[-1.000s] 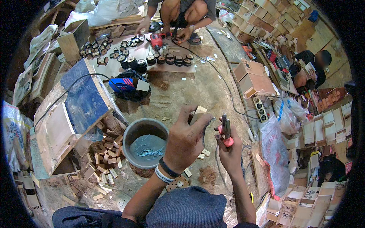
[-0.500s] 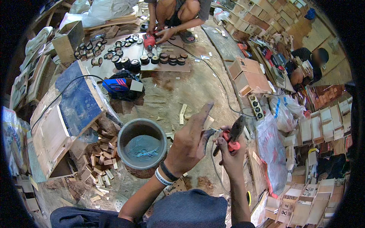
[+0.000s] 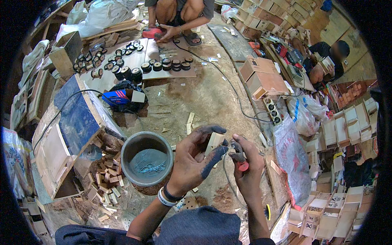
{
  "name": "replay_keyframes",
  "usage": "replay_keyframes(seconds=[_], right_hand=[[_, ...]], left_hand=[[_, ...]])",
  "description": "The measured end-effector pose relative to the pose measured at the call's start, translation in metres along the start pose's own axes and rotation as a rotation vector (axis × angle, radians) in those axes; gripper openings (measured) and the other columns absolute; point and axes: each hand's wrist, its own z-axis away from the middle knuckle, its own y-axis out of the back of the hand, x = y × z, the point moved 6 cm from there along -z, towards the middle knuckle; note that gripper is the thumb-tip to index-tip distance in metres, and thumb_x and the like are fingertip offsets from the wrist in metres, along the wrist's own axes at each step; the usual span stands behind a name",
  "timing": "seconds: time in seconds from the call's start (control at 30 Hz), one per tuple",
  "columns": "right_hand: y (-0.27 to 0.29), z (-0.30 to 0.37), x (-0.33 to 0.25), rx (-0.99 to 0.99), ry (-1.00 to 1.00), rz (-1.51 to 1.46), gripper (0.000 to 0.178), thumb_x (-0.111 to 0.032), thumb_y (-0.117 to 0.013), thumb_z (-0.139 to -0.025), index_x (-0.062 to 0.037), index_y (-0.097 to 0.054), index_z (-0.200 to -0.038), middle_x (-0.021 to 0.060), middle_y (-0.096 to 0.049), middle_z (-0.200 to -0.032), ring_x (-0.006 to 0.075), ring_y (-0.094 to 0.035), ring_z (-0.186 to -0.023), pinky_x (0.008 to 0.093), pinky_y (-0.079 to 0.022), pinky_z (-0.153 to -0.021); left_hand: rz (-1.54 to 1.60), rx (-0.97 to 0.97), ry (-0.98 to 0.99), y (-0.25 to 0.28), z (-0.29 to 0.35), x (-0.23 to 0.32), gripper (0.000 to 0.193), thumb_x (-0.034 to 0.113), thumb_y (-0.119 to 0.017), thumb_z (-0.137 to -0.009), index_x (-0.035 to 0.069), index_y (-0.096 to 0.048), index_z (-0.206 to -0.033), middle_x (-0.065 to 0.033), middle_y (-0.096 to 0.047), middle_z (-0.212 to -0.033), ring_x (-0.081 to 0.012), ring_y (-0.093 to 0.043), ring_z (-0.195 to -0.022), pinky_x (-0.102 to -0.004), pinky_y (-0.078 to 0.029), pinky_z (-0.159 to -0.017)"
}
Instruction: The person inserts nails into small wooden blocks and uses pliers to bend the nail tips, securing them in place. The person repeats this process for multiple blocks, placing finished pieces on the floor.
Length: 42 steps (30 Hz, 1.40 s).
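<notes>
Between the thumb and fingers of my left hand (image 3: 194, 159) is a small pale wooden block (image 3: 215, 142). My right hand (image 3: 250, 163) is closed around a red-handled hand tool, which looks like pliers (image 3: 243, 166); its head is mostly hidden by the fingers. Both hands' fingertips nearly meet, and a short bit of thin wire (image 3: 224, 154) seems to show near my left thumb. Dark stains cover the left thumb and fingers. Left of my left hand stands a round grey tub (image 3: 125, 153) with thin bluish wire pieces (image 3: 150, 166) in it.
Wooden offcuts (image 3: 107, 177) lie in a pile by the tub. Ahead, a crouching person holds a red power tool (image 3: 152, 33) behind rows of dark spools (image 3: 166, 64). A cable (image 3: 228, 79) runs to a power strip (image 3: 272, 110) at right, near wooden boxes (image 3: 267, 83).
My left fingers, stretched out before, have curled around the block. The right hand has turned, hiding the pliers' dark part. The other person's red tool has swung sideways, away from the spools.
</notes>
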Motion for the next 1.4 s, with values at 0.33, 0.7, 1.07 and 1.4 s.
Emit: replay_keyframes(seconds=[0.33, 0.7, 1.07, 1.4], right_hand=[[0.002, -0.001, -0.003, 0.06, 0.093, 0.218, 0.036, 0.008, -0.07, -0.08, -0.0036, -0.065, -0.114, 0.015, -0.069, -0.101, 0.027, -0.069, -0.086, 0.035, -0.054, -0.076], [-0.024, -0.003, 0.022, -0.024, 0.013, -0.019, 0.047, 0.009, -0.073, -0.072, -0.0052, -0.067, -0.116, 0.0158, -0.068, -0.095, 0.0345, -0.069, -0.085, 0.0402, -0.054, -0.074], [-0.038, 0.02, 0.043, 0.092, -0.52, -0.863, 0.044, -0.003, -0.078, -0.09, 0.0023, -0.061, -0.13, 0.0052, -0.068, -0.096, 0.0111, -0.064, -0.079, 0.0261, -0.054, -0.068], [-0.046, 0.003, 0.022, 0.191, -0.588, -0.694, 0.029, -0.003, -0.082, -0.087, 0.0017, -0.07, -0.113, 0.0015, -0.07, -0.09, 0.0072, -0.064, -0.08, 0.0233, -0.052, -0.072]], left_hand=[[-0.073, 0.052, 0.0, -0.003, 0.004, 0.008, 0.04, -0.003, -0.071, -0.096, -0.005, -0.056, -0.133, -0.0097, -0.064, -0.123, -0.0142, -0.063, -0.116, -0.0295, -0.051, -0.104], [-0.001, 0.095, -0.103, 0.009, -0.003, -0.014, 0.035, 0.005, -0.074, -0.097, 0.0, -0.061, -0.128, -0.0074, -0.069, -0.118, -0.0122, -0.065, -0.108, -0.0274, -0.052, -0.096], [-0.329, 0.012, -0.17, 0.015, -0.011, -0.024, 0.046, 0.002, -0.071, -0.096, -0.002, -0.061, -0.141, -0.0121, -0.068, -0.134, -0.0174, -0.063, -0.122, -0.0312, -0.05, -0.104], [0.04, 0.232, 0.105, 0.011, -0.005, -0.057, 0.038, 0.001, -0.068, -0.1, -0.001, -0.065, -0.138, -0.0093, -0.072, -0.124, -0.0139, -0.067, -0.111, -0.0297, -0.053, -0.099]])
